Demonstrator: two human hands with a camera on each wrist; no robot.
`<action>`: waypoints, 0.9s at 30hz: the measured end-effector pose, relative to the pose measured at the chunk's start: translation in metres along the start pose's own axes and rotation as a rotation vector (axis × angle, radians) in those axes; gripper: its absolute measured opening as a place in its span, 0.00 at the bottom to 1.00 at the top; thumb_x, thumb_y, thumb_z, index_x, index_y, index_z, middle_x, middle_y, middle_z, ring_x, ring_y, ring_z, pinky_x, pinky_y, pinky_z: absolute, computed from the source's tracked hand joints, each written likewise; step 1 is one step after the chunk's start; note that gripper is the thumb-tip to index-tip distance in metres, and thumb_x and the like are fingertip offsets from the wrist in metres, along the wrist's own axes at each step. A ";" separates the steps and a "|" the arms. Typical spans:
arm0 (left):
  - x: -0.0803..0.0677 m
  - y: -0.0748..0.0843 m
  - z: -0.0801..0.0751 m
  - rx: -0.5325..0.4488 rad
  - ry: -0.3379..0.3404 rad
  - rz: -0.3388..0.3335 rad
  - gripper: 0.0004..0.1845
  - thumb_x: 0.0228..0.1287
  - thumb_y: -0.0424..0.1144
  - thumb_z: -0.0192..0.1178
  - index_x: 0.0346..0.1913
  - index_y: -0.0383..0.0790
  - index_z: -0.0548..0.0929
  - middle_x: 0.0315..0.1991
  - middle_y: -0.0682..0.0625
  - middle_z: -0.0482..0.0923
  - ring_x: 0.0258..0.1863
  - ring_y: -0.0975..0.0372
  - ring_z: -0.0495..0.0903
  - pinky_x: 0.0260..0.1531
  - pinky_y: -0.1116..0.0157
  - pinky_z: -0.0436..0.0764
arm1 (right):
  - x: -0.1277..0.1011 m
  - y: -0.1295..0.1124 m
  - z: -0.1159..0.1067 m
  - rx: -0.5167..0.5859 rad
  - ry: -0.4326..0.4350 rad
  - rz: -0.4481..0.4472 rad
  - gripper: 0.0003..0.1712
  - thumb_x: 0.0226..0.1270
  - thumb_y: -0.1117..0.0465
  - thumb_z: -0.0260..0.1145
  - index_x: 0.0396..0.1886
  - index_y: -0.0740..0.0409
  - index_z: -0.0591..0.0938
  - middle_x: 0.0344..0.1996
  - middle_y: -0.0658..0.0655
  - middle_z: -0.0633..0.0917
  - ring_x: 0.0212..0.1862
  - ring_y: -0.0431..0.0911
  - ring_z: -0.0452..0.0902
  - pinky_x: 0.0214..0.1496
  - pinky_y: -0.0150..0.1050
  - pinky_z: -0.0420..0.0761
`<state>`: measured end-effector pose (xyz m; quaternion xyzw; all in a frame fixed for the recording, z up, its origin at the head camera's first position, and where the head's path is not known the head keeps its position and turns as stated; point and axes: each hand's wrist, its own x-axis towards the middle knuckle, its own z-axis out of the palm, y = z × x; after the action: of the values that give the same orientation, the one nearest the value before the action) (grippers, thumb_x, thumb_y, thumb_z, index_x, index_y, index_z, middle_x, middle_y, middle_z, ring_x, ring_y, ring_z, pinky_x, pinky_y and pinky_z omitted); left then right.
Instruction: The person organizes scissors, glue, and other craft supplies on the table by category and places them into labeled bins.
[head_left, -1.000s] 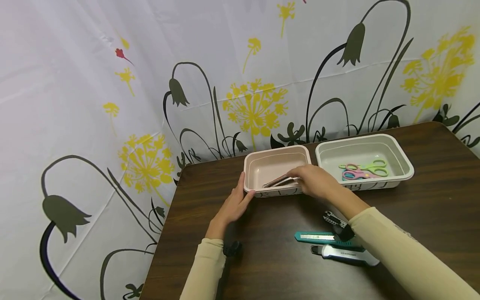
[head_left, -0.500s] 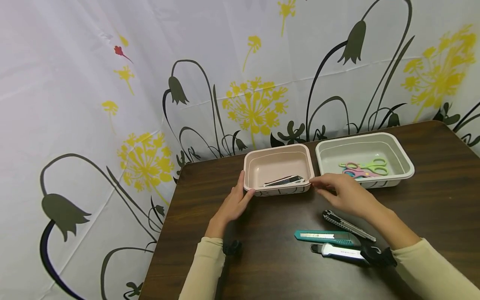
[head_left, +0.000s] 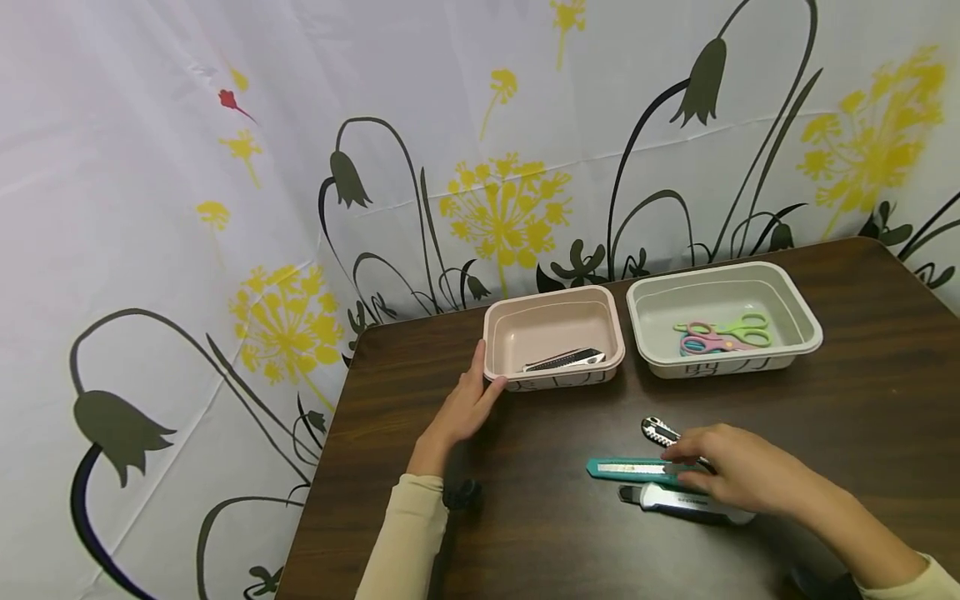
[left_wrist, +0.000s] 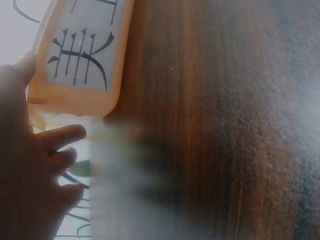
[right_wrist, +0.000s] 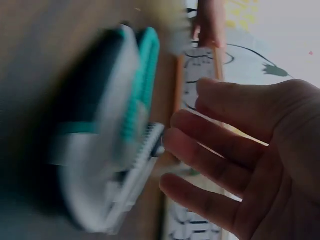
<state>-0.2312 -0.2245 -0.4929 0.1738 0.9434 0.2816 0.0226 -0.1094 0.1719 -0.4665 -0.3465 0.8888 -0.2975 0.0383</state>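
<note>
My left hand (head_left: 461, 408) rests against the left end of a pink plastic tray (head_left: 558, 381), its thumb at the front corner and its fingers along the side. Inside that tray lie utility knives (head_left: 566, 360), black and silver; their number is unclear. My right hand (head_left: 750, 467) hovers with loosely bent fingers over more utility knives on the table. These are a teal one (head_left: 626, 469), a white and black one (head_left: 675, 501) and a black and silver one (head_left: 658, 430), partly hidden by the hand. In the right wrist view the right hand (right_wrist: 240, 145) holds nothing.
Right of the pink tray stands a pale grey tray (head_left: 806, 333) with pink scissors (head_left: 712, 340), green scissors (head_left: 757, 329) and something blue beneath. Both trays sit near the back edge of the dark wooden table (head_left: 547, 517), before a flower-patterned curtain (head_left: 420, 67).
My right hand has left the knives in the pink tray, passed its front right corner and come down and right over the knives on the table. The left hand stays at the tray.
</note>
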 end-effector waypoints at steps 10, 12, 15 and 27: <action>-0.001 0.000 0.000 0.004 0.004 0.014 0.42 0.76 0.59 0.43 0.79 0.46 0.36 0.78 0.48 0.47 0.72 0.49 0.57 0.70 0.45 0.51 | -0.041 0.000 0.033 -0.208 0.113 0.024 0.19 0.47 0.51 0.80 0.41 0.42 0.87 0.40 0.35 0.74 0.35 0.31 0.72 0.27 0.37 0.75; 0.000 0.000 0.000 0.002 0.001 0.013 0.42 0.76 0.59 0.43 0.79 0.47 0.36 0.78 0.48 0.47 0.72 0.49 0.58 0.70 0.45 0.50 | -0.045 0.000 0.037 -0.232 0.141 0.005 0.21 0.44 0.51 0.81 0.42 0.43 0.87 0.40 0.36 0.73 0.34 0.30 0.70 0.26 0.35 0.74; 0.000 -0.001 0.001 0.008 -0.006 0.005 0.42 0.76 0.60 0.43 0.79 0.48 0.35 0.78 0.48 0.47 0.72 0.48 0.58 0.71 0.46 0.50 | -0.048 0.001 0.040 -0.250 0.166 -0.005 0.23 0.42 0.54 0.82 0.42 0.45 0.86 0.39 0.37 0.72 0.33 0.30 0.68 0.25 0.34 0.73; 0.000 -0.003 0.001 0.016 0.005 -0.008 0.42 0.75 0.61 0.42 0.79 0.48 0.36 0.78 0.48 0.48 0.72 0.43 0.57 0.70 0.47 0.51 | -0.057 -0.003 0.042 -0.171 -0.034 0.199 0.30 0.49 0.53 0.79 0.54 0.44 0.82 0.53 0.50 0.80 0.49 0.47 0.78 0.35 0.46 0.82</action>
<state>-0.2319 -0.2262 -0.4957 0.1694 0.9464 0.2743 0.0200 -0.0532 0.1852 -0.5067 -0.2639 0.9400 -0.2096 0.0532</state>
